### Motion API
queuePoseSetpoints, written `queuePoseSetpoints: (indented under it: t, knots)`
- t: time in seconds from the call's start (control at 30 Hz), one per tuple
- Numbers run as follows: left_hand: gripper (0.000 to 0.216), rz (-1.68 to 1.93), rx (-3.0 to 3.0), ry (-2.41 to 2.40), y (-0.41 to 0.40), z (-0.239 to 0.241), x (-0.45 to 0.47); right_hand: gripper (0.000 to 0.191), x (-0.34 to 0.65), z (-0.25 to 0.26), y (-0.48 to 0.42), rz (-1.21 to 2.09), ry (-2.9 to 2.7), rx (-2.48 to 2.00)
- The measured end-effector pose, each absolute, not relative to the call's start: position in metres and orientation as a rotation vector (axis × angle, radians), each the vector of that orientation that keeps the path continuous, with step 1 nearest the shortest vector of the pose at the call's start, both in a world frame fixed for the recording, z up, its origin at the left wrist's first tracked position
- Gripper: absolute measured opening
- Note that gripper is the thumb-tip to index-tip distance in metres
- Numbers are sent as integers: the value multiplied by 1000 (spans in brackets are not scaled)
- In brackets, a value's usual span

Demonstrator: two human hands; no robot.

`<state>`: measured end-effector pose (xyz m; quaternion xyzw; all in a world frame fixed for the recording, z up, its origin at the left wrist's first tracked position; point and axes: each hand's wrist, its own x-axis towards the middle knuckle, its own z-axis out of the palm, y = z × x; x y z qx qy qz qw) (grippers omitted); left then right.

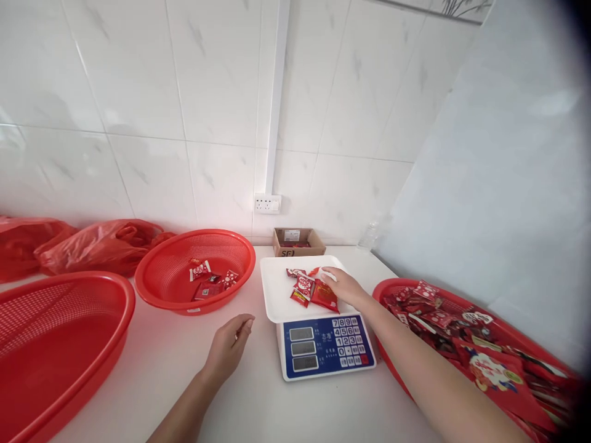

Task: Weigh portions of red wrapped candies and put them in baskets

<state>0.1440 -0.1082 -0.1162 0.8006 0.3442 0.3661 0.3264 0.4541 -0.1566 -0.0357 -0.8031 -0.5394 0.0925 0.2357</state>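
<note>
A blue-faced electronic scale [325,344] with a white weighing tray [277,295] stands on the white table. Several red wrapped candies [305,289] lie on the tray. My right hand [344,286] reaches onto the tray, its fingers curled over a red candy packet [324,296]. Over the table left of the scale hovers my left hand [229,344], loosely curled and holding nothing that I can see.
A round red basket [198,243] behind the left hand holds a few candies. A large red basket [60,344] sits at the left, another full of red packets [462,332] at the right. Red plastic bags [92,246] and a small cardboard box [298,242] line the tiled wall.
</note>
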Motion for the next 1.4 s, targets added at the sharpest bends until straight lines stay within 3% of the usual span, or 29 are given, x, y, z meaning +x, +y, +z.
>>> queuePoseSetpoints:
  t: [0.2,0.43,0.67,0.8,1.07,1.4]
  knots:
    - [27,961,2090,864,-112,-115,145,59,436,-44,-133,279,-1655,-2153]
    - [30,937,2119,889,-111,-113,144,35,422,-42,-129,241,-1814,-1957]
    - [28,965,2136,885,-112,-112,143,37,414,-25,-182,-26,-1394,-1775]
    - [28,1001,2133,880,-114,-111,144,30,394,-52,-247,-100,-1122,-1666]
    - [27,1051,2030,860,-118,-112,148,48,374,-138,-320,310,-1012,-1895]
    - [24,1434,2321,991,-114,-87,133,42,368,-155,-324,487,-1143,-1871]
